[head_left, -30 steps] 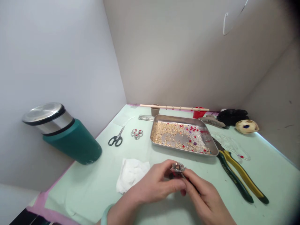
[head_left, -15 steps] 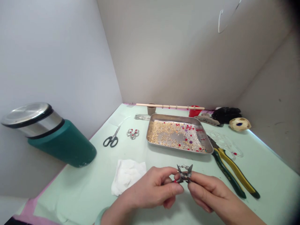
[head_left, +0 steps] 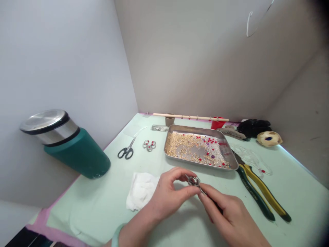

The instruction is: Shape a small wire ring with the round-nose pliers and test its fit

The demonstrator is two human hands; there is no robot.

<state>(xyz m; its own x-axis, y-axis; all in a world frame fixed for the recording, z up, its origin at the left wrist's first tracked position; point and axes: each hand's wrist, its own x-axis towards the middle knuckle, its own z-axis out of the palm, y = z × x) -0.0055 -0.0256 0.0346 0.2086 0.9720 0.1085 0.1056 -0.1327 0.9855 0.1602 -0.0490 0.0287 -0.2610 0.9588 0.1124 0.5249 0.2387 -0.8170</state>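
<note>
You're prob. mid-way thru working a small silver openwork piece (head_left: 193, 180) w/ a hand tool. Your L hand (head_left: 169, 192) has it pinched btwn thumb & fingers, just off the near side of the metal bead tray (head_left: 200, 165). Your R hand (head_left: 228, 212) is closed round a slim dark tool (head_left: 215, 202), tip up by the piece; can't tell if it's biting. Next move likely calls for a steady L pinch & light R pressure, as thin metal could bend.

Surface: pale green tabletop (head_left: 108, 192), pink-edged. Scissors (head_left: 130, 149), a red-beaded wire ornament (head_left: 149, 145) & teal flask (head_left: 77, 151) lie or stand L; white tissue (head_left: 141, 192) near your L wrist; yellow-green pliers (head_left: 263, 187) R. Room: plain grey walls (head_left: 192, 61) close in, behind & both sides.
</note>
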